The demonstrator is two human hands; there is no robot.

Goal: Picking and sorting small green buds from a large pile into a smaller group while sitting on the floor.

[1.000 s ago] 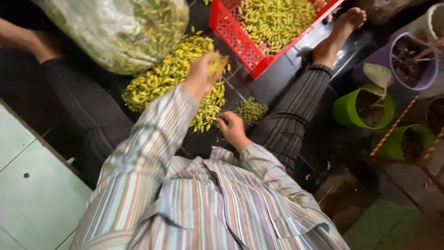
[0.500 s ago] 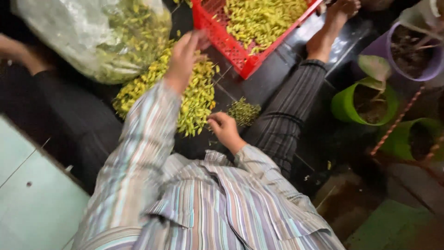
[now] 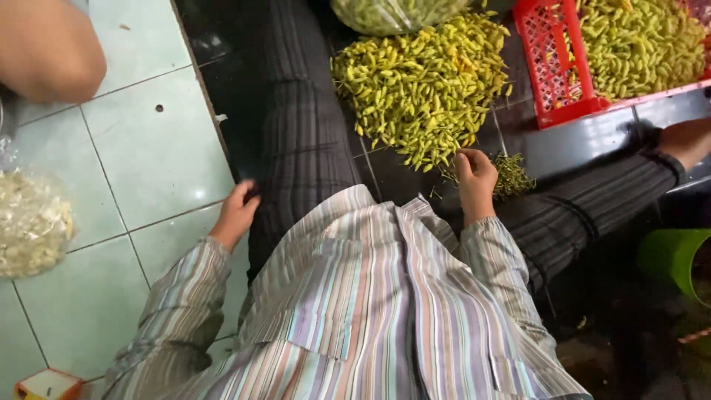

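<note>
A heap of yellow-green chillies [image 3: 426,85] lies on the dark floor between my outstretched legs. My right hand [image 3: 476,178] rests at the heap's near edge, beside a small pile of green stems [image 3: 512,176]. Its fingers curl downward, and what they hold is hidden. My left hand [image 3: 237,212] lies with fingers apart on the pale floor tiles [image 3: 148,148], against my left thigh, and holds nothing. A red plastic crate [image 3: 552,70] full of more chillies stands at the far right.
A clear plastic bag of chillies [image 3: 392,11] sits beyond the heap. Another person's knee [image 3: 44,48] shows at the top left. A bag of whitish pieces [image 3: 29,233] lies left, a green pot [image 3: 674,259] right, a small orange box [image 3: 48,385] bottom left.
My left hand has drawn back from the chilli heap to the tiles by my left thigh. The view has swung left. My right hand stays near the stem pile.
</note>
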